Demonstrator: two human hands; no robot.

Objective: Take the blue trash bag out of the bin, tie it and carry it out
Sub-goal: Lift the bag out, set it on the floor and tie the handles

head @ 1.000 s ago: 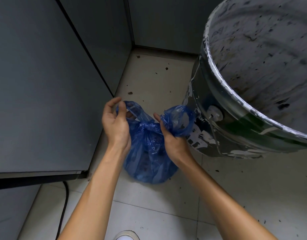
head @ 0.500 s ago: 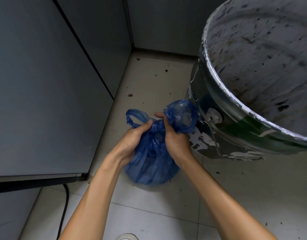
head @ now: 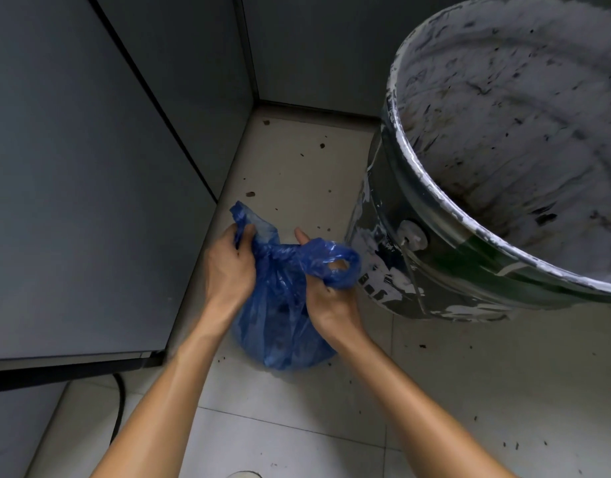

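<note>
The blue trash bag sits on the tiled floor, outside the bin and just left of it. Its two handle loops stick out to either side of a twisted neck. My left hand grips the left loop, and my right hand holds the right loop, which wraps over my fingers. The bin is a large round bucket smeared with white and dark paint; its inside shows bare, stained walls.
Grey cabinet panels close off the left side and the back, forming a corner. A black cable runs down the floor at the lower left. The pale floor tiles are speckled with dark spots. A shoe tip shows at the bottom edge.
My hands came together over the bag's neck, then pulled apart again, each drawing a loop outward. The neck between the loops now looks twisted tight.
</note>
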